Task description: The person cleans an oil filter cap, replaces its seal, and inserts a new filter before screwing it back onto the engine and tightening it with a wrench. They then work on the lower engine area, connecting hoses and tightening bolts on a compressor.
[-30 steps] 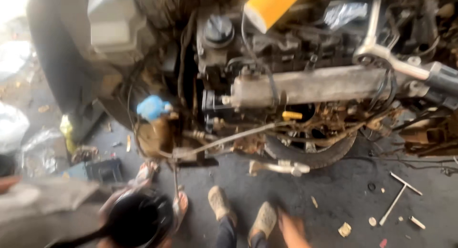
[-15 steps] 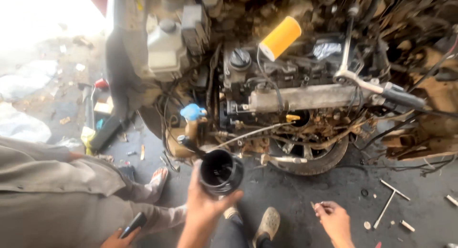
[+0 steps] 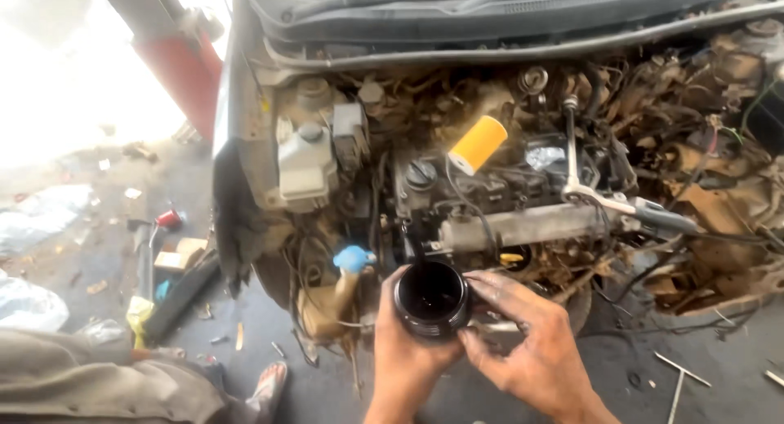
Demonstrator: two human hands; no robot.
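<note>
While both hands are up in front of the stripped engine bay, the first thing that grabs the eye is the bright yellow-orange cylinder lying tilted on top of the engine, with a crumpled clear plastic bag just to its right. Off to the left on the dirty floor there's a small tan cardboard box beside a red-capped tool, plus a few whitish plastic bags further out toward the bright light. A white fluid reservoir sits at the left of the bay, and a blue cap pokes out lower down.

As for the part itself: it's a black round cup-shaped housing, open end facing the camera, glossy and dark inside, held low in the middle of the view, right in front of the engine. The left hand wraps around it from below and the side, fingers curled on the body. The right hand is greasy, fingers spread across its right rim, touching it.

Someone's grey sleeve and a sandalled foot show at the bottom left.
</note>
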